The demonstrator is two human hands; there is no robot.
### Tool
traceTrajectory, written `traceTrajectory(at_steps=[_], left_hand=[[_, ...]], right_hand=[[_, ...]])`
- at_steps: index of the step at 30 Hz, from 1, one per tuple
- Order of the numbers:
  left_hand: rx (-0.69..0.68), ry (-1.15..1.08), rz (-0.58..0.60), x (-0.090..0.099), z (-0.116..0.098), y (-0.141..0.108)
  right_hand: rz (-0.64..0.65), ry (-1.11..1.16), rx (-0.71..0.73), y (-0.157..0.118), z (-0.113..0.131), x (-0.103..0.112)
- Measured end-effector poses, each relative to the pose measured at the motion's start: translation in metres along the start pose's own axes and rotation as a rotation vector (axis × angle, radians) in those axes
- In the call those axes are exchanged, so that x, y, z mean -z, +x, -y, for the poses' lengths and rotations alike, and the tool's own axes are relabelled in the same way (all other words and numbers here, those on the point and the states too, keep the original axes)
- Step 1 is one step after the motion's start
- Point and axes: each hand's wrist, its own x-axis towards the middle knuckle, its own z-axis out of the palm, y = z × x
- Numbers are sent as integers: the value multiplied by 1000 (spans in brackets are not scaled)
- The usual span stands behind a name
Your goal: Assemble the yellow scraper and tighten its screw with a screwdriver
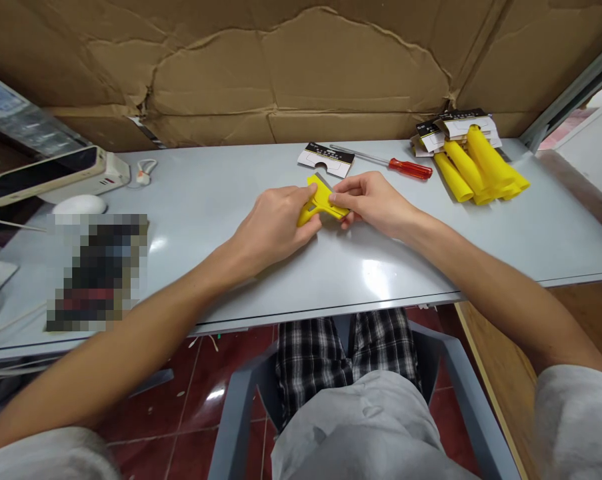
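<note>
A yellow scraper-like tool (322,200) with a grey metal edge at its upper side is held just above the middle of the table. My left hand (279,223) is closed round its left end, thumb and fingers on the yellow plastic. From the right, my right hand (368,203) pinches the tool's other end between thumb and fingers. Behind the hands lie a black and white card (325,160) with a notch and a screwdriver (409,168) with a red handle, its shaft reaching over the card's edge.
Several yellow handles (485,167) with black and white cards lie at the back right. On the left are a phone (45,175) on a white stand, a white mouse (79,205), a small white cable (145,172) and a blurred-out object. Cardboard (281,73) stands behind the table (205,180).
</note>
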Motion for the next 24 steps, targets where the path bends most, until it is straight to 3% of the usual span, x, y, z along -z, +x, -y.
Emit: traceTrajectory(at_steps=[10, 24], left_hand=[[-10, 84, -29, -1, -1, -2], [-4, -54, -63, -1, 4, -2]], right_hand=[[-72, -27, 25, -1, -1, -4], [-70, -50, 34, -3, -2, -4]])
